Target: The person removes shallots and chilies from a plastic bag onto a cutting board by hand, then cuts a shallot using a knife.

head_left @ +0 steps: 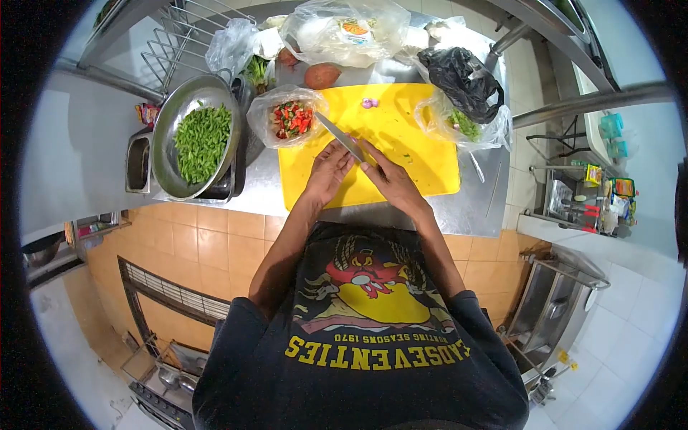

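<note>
My right hand [391, 180] is closed on the handle of a kitchen knife [337, 135], whose blade points up and left over the yellow cutting board [423, 168]. Close beside the blade, my left hand [330, 173] has its fingers curled together. A small purplish bit shows by the fingertips, too small to name. Peeled purple shallots [370, 103] lie near the board's far edge. At the board's upper left corner, a clear plastic bag [259, 115] holds cut red chillies [292, 119]. Some green scraps are scattered on the board.
Left stands a wide metal pan [159, 154] of chopped green beans [203, 143]. Behind the board are a brownish-red root vegetable [322, 76] and a large clear bag [308, 32]. On the right sit a black plastic bag [462, 82], bagged greens [464, 125] and a small metal utensil [477, 167].
</note>
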The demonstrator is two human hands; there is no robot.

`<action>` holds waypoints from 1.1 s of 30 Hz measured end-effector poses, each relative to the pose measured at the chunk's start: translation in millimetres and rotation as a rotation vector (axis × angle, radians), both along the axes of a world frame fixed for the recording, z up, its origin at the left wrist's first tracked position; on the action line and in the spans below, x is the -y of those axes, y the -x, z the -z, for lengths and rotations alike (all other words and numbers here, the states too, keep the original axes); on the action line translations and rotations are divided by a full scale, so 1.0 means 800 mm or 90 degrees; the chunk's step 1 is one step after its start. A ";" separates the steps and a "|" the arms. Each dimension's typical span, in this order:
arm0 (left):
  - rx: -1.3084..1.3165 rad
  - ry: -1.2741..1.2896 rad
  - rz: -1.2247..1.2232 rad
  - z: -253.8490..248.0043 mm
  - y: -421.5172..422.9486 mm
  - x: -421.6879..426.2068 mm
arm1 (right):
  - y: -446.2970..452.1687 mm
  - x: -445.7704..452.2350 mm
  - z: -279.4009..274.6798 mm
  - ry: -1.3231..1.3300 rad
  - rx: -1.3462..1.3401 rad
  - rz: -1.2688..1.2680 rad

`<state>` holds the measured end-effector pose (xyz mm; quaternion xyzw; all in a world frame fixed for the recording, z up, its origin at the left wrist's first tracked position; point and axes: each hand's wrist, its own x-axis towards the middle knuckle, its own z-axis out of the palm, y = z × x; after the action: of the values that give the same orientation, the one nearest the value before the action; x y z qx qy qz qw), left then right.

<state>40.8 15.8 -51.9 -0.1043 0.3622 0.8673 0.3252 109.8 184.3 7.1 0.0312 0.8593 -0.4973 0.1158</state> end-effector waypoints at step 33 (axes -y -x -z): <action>-0.060 0.043 0.001 -0.008 -0.006 -0.005 | -0.002 0.005 0.010 0.088 -0.020 0.072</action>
<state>45.7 19.6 -45.2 -0.0741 0.4059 0.8584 0.3048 111.5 180.6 -0.6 0.0633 0.8214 -0.5617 0.0760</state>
